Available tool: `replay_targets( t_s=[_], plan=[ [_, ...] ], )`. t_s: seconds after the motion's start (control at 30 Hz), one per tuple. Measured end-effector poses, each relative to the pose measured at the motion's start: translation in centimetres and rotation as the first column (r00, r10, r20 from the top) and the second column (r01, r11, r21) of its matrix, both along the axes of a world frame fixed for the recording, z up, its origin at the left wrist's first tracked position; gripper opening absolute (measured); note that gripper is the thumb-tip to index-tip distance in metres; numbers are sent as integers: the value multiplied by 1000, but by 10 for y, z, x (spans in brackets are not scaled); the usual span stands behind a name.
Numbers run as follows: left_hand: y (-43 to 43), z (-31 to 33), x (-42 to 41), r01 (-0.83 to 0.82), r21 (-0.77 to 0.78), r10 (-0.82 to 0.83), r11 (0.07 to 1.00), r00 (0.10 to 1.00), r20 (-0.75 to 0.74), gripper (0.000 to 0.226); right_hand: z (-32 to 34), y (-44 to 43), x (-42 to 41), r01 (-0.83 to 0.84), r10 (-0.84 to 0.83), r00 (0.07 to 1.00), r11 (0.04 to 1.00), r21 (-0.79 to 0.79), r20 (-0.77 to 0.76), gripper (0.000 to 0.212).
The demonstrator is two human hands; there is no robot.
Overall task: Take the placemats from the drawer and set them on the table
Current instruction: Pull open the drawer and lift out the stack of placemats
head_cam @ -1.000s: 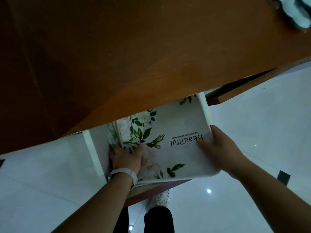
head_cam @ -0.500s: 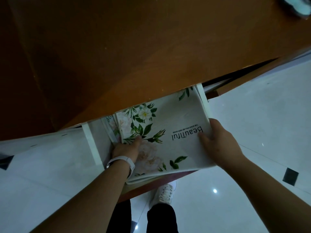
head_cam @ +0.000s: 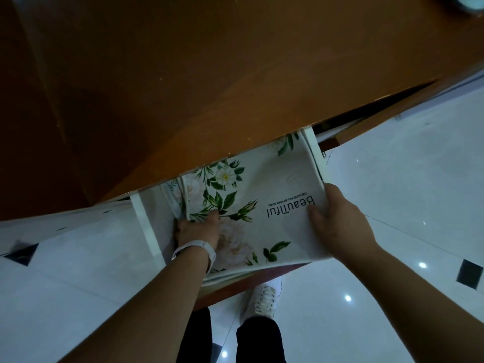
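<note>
A stack of white placemats (head_cam: pixel 264 184) printed with green leaves, pale flowers and the word "Beautiful" lies in the open drawer (head_cam: pixel 142 218) under the brown wooden table (head_cam: pixel 209 74). My left hand (head_cam: pixel 197 229), a white band on its wrist, grips the stack's left edge, fingers tucked under it. My right hand (head_cam: pixel 340 226) grips the right edge, thumb on top near the lettering. The far part of the stack is hidden under the table's edge.
The drawer's brown front (head_cam: pixel 227 292) juts out just above my legs and white shoe (head_cam: pixel 264 297). A glossy white tiled floor (head_cam: pixel 406 179) with small dark insets spreads on both sides. Something pale sits at the table's far right corner (head_cam: pixel 468 2).
The placemat stack has slid a little further out from under the table's edge, with both hands keeping their hold on its sides. More of the flower print shows now.
</note>
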State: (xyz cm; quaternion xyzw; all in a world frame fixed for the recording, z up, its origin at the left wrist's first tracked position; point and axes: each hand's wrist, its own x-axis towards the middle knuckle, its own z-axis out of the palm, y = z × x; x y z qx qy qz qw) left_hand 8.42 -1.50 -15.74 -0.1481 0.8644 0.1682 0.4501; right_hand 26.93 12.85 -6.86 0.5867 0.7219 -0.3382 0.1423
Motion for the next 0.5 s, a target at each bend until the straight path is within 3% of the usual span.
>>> replay_targets(
  t_s=[0.23,0.4,0.5],
  plan=[
    [-10,16,10,39,94,-14,995,969,-247,68,-3,1,0,-24,23,1000,999,24,12,28],
    [-14,34,-1,51,203,7,978,962,-274,45,-2,1,-1,-20,20,1000,1000,-1,11,30],
    [-18,45,-11,70,241,0,968,961,-277,48,-1,3,-5,-5,6,1000,998,-59,17,27]
  ],
)
